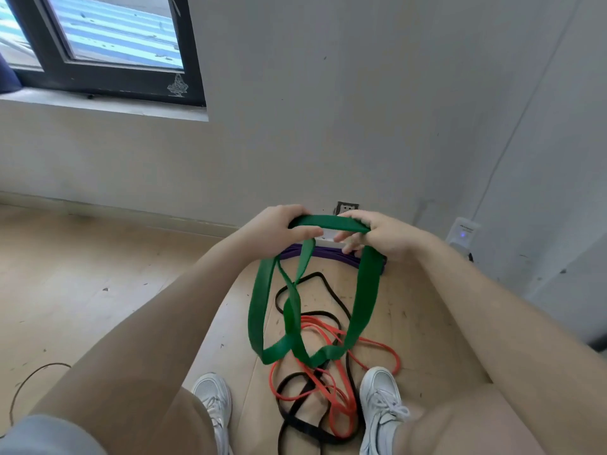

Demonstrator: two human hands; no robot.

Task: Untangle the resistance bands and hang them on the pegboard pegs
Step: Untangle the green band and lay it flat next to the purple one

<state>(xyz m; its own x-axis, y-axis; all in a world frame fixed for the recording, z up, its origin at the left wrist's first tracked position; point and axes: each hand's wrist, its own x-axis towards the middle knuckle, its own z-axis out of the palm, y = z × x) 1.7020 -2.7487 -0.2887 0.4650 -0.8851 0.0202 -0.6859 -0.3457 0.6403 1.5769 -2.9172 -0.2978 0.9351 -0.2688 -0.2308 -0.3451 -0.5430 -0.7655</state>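
A wide green resistance band [364, 300] hangs in twisted loops from both my hands. My left hand [279, 228] grips its top at the left, and my right hand [377, 236] pinches the top at the right. The green loops droop to the floor between my feet. Under them lie a thin red band [331, 395] and a black band [295, 425], tangled with each other. A purple band [331, 254] lies on the floor by the wall, partly behind my hands. No pegboard is in view.
My two white shoes [381, 405] stand either side of the floor tangle on the wooden floor [82, 274]. A grey wall with a socket [346, 207] is right ahead, a white plug-in device [463, 233] at the right, a dark-framed window [108, 54] upper left. A thin wire [29, 379] lies lower left.
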